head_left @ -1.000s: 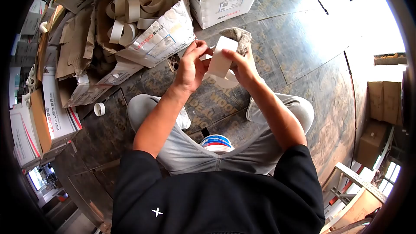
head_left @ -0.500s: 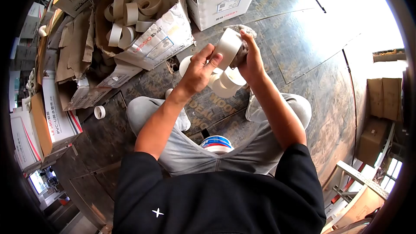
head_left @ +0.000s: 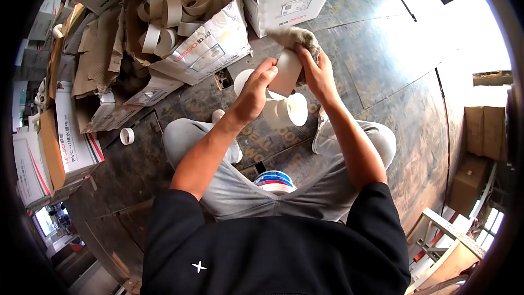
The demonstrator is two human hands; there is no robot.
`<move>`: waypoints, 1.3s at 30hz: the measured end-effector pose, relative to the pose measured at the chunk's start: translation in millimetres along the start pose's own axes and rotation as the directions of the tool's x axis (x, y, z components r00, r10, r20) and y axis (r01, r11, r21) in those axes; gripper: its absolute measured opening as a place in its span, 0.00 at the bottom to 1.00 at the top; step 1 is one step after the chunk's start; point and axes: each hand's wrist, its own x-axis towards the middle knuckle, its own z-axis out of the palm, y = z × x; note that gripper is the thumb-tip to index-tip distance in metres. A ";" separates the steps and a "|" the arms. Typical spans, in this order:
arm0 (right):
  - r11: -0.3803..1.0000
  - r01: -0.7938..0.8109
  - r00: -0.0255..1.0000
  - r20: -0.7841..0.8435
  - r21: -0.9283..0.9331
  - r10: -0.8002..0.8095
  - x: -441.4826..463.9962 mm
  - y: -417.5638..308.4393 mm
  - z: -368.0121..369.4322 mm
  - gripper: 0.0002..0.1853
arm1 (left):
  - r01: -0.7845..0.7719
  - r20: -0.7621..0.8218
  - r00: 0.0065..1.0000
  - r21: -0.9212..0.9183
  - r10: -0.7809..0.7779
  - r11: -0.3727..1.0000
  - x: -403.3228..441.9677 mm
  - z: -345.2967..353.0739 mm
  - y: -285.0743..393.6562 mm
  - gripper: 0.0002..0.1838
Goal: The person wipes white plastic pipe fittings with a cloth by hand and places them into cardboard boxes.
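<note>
Between my hands is a white plastic ring, its outer wall facing me. My left hand is closed on the ring's left side, with the thumb near its upper edge. On the right, my right hand grips a grey-brown cloth against the ring's far and right side; part of its fingers is hidden. Below the held ring, more white rings stand on the dark floor between my feet. Another white ring shows partly behind my left hand.
An open carton full of white rings is at the upper left, beside a white box. A single ring lies on the floor at left. A bucket is between my legs. Brown boxes stand at right.
The held ring has turned and dropped slightly, so its outer wall looks darker. The cloth has shifted over its upper right side. A second ago my left hand's fingers were nearer the ring's far side.
</note>
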 end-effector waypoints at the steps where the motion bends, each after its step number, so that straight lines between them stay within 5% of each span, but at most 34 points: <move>1: 0.993 -0.109 0.994 0.015 -0.044 0.110 3.9 -1.3 -2.9 0.25 | 0.031 -0.005 0.999 -0.076 -0.032 0.997 -0.5 0.3 0.8 0.19; 3: 0.971 0.234 0.966 0.121 -0.046 -0.227 -1.0 13.6 4.7 0.38 | -0.005 -0.085 0.996 -0.119 -0.005 0.993 4.1 -4.6 -3.7 0.19; 5: 0.846 0.468 0.882 0.202 -0.256 -0.427 -5.6 13.4 9.5 0.52 | -0.042 -0.165 0.986 -0.159 0.015 0.986 4.6 -8.0 -7.9 0.19; 8: 0.977 0.153 0.985 0.059 0.146 -0.163 -8.1 10.8 19.8 0.50 | 0.006 -0.104 0.994 -0.282 -0.036 0.959 -0.4 -8.2 -3.5 0.20; 9: 0.988 0.087 0.996 0.021 0.127 -0.090 -8.1 8.0 19.7 0.44 | 0.007 -0.104 0.994 -0.282 -0.037 0.959 -1.4 -10.1 -0.4 0.20; 11: 0.962 0.032 0.998 0.038 0.270 -0.043 0.4 14.0 20.5 0.38 | 0.003 -0.104 0.994 0.199 0.018 0.980 -1.9 -9.2 14.9 0.21; 12: 0.853 -0.199 0.980 0.100 0.482 0.172 -0.9 15.0 18.0 0.33 | -0.093 -0.142 0.981 0.241 0.130 0.966 -3.5 1.2 19.5 0.19; 13: 0.808 -0.261 0.965 0.138 0.528 0.222 1.1 18.6 15.7 0.27 | -0.096 -0.140 0.981 0.239 0.132 0.966 -0.7 -1.4 17.8 0.19; 15: 0.692 -0.413 0.908 0.214 0.592 0.359 7.6 22.3 4.8 0.24 | -0.218 -0.041 0.955 0.577 0.295 0.787 7.4 -12.8 13.9 0.17; 19: 0.618 -0.369 0.922 0.193 0.694 0.334 7.8 17.8 8.8 0.25 | -0.238 0.052 0.952 0.745 0.301 0.623 10.3 -13.1 14.3 0.12; 20: 0.618 -0.371 0.922 0.194 0.693 0.336 7.1 18.1 7.5 0.25 | -0.076 -0.017 0.994 0.556 0.103 0.828 8.4 -9.1 19.7 0.11; 21: 0.656 -0.370 0.923 0.180 0.658 0.341 4.9 17.4 6.5 0.24 | -0.072 -0.022 0.995 0.555 0.101 0.829 7.7 -8.9 14.8 0.11; 23: 0.696 -0.366 0.926 0.169 0.618 0.337 3.9 11.5 8.7 0.23 | -0.053 -0.100 0.992 0.247 0.080 0.968 11.0 -9.9 7.0 0.09; 25: 0.939 0.066 0.992 -0.121 0.338 -0.026 -2.7 8.5 14.6 0.23 | -0.045 -0.115 0.991 0.227 0.072 0.973 10.0 -11.8 9.3 0.10; 26: 0.963 0.177 0.982 -0.105 0.205 -0.158 -7.6 7.1 15.7 0.26 | -0.033 -0.146 0.987 0.181 0.060 0.983 10.2 -11.2 12.9 0.10; 27: 0.900 0.415 0.906 -0.029 -0.136 -0.422 -8.9 23.5 14.5 0.28 | -0.022 -0.176 0.983 0.132 0.045 0.991 10.4 -10.5 14.2 0.10; 30: 0.636 0.624 0.759 0.159 -0.453 -0.631 -27.0 0.0 25.2 0.24 | -0.106 -0.209 0.971 0.069 0.119 0.992 7.7 -15.6 3.1 0.11; 33: 0.472 0.726 0.654 0.289 -0.501 -0.700 -12.6 7.1 13.2 0.22 | -0.159 -0.255 0.953 0.029 0.161 0.987 7.2 -13.1 3.9 0.14; 34: 0.672 0.609 0.783 0.181 -0.421 -0.596 -13.6 8.7 13.5 0.21 | -0.093 -0.264 0.962 -0.072 0.071 0.993 6.0 -10.4 5.5 0.15; 35: 0.932 0.319 0.945 -0.015 -0.172 -0.326 -14.9 11.5 21.1 0.19 | -0.025 -0.263 0.965 -0.171 -0.021 0.985 4.6 -9.5 6.1 0.15; 37: 0.979 0.110 0.992 -0.043 -0.172 -0.119 -11.5 3.8 22.5 0.16 | 0.088 -0.134 0.984 -0.194 -0.115 0.977 3.1 -19.3 5.3 0.19; 38: 0.939 0.242 0.965 -0.039 -0.243 -0.259 -9.6 15.0 22.3 0.14 | 0.051 -0.136 0.987 -0.269 -0.090 0.962 3.0 -20.2 5.8 0.20; 39: 0.740 0.519 0.836 0.075 -0.428 -0.544 -8.7 14.2 19.6 0.12 | 0.012 -0.142 0.988 -0.343 -0.065 0.939 3.4 -21.3 6.7 0.21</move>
